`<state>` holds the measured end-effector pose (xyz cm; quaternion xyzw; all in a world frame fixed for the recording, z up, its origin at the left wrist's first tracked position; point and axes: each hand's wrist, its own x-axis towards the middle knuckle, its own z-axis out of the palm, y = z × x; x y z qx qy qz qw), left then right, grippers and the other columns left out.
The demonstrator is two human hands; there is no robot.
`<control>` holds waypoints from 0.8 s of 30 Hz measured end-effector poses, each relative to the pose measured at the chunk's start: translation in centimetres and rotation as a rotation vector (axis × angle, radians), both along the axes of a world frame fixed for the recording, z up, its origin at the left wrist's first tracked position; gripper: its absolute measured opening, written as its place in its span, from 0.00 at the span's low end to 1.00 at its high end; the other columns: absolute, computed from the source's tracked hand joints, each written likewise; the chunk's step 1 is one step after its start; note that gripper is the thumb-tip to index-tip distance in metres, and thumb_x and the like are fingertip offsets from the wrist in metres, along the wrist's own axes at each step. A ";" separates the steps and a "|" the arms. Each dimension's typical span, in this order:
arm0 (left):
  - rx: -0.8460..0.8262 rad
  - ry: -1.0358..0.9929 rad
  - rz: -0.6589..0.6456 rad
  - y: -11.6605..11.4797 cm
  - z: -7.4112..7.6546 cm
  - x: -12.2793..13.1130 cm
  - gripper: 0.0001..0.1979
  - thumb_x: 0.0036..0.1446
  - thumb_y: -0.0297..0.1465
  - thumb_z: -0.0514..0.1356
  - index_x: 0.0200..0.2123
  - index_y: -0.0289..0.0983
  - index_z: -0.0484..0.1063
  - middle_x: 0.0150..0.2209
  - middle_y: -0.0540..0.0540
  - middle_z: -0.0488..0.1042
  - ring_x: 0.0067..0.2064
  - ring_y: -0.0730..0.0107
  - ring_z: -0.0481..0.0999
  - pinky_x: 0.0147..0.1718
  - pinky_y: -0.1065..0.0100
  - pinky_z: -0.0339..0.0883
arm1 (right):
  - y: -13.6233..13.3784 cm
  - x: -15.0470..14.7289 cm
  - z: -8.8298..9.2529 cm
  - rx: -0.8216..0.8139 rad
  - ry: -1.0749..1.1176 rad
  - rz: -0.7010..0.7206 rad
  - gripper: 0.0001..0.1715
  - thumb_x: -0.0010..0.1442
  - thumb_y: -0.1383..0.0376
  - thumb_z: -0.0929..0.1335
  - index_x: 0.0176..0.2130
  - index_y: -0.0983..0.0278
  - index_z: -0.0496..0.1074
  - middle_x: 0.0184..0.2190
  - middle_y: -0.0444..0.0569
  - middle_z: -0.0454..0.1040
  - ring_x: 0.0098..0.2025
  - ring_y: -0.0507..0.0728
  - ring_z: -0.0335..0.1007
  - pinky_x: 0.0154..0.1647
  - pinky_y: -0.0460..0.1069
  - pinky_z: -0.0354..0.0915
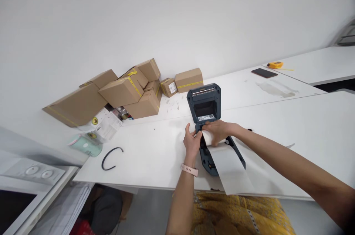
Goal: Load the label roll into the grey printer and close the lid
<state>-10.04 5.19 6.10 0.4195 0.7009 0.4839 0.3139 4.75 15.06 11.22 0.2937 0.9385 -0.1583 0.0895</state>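
A dark blue label printer (204, 107) stands on the white table with its lid tipped back. My right hand (219, 130) is wrapped over a white label roll (206, 138) inside the printer's body. From the roll, a wide white paper strip (232, 170) runs forward over the printer and hangs past the table edge. My left hand (192, 143), with a pink band at the wrist, is at the printer's left side. Its fingers are bent against the side wall by the roll's end, one finger raised; whether they grip the wall is partly hidden.
Several cardboard boxes (122, 92) are piled at the back left, near a mint-green tumbler (85, 145) and a black headband (104, 161). A phone (264, 73) and a yellow tape measure (275, 65) lie at the back right. A microwave-like appliance (36, 175) is at lower left.
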 end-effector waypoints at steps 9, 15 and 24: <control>0.086 -0.163 0.001 -0.1 -2.0 0.3 0.34 0.57 0.38 0.66 0.65 0.36 0.62 0.57 0.34 0.77 0.58 0.57 0.77 0.56 0.61 0.68 | 0.0 -0.4 -1.3 0.030 0.005 -0.028 0.42 0.39 0.55 0.77 0.53 0.65 0.73 0.52 0.64 0.73 0.52 0.76 0.73 0.49 0.63 0.68; 0.103 -0.276 0.024 0.1 -3.2 0.8 0.33 0.58 0.41 0.66 0.62 0.34 0.65 0.58 0.32 0.74 0.57 0.56 0.76 0.54 0.62 0.69 | 0.2 -0.2 -1.7 0.010 0.042 -0.020 0.44 0.42 0.52 0.77 0.56 0.63 0.73 0.54 0.62 0.73 0.53 0.75 0.72 0.50 0.62 0.68; 0.060 -0.321 0.020 0.0 -3.1 0.8 0.32 0.60 0.42 0.64 0.62 0.31 0.64 0.58 0.30 0.74 0.55 0.57 0.77 0.53 0.62 0.70 | -1.0 2.2 1.1 0.055 0.540 -0.108 0.22 0.61 0.48 0.67 0.47 0.59 0.77 0.46 0.53 0.78 0.48 0.66 0.75 0.48 0.57 0.69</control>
